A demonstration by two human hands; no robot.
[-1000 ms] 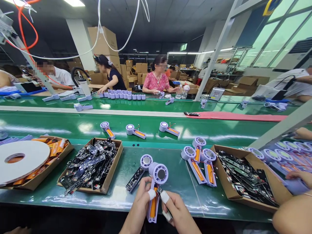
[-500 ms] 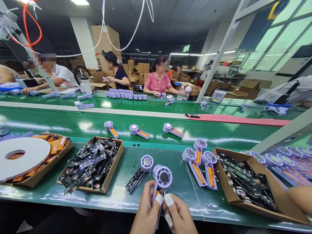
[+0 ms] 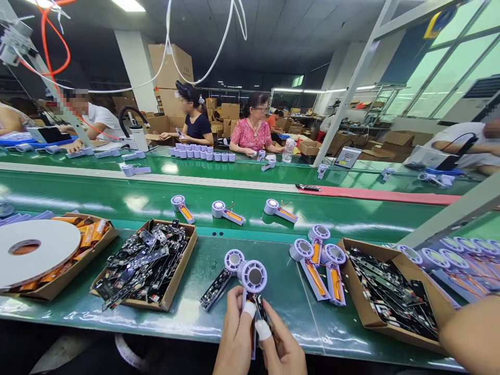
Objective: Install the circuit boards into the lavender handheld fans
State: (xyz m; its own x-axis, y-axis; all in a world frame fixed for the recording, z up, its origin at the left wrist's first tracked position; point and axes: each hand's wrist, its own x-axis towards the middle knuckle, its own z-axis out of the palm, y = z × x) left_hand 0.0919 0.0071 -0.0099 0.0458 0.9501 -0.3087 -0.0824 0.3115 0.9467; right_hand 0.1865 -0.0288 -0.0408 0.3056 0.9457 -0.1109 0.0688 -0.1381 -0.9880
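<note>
Low in the middle, my left hand is wrapped round the handle of a lilac handheld fan, its round head pointing away from me. My right hand pinches a narrow black circuit board against the open handle, just below the head. White coverings wrap both thumbs. Fingers hide most of the handle and the board's lower end. Touching or close behind the held fan's head is another lilac fan, lying on the bench with a black board along its handle.
Circuit boards fill a left carton and a right carton. Several fans with orange cells lie between. A white reel rests over orange cells at left. Fans lie on the green belt. Someone's arm reaches in at right.
The held fan and both hands have shifted slightly left. My right fingers have changed their grip on the board. Fans on the belt have moved a little right. The arm at right reaches further in.
</note>
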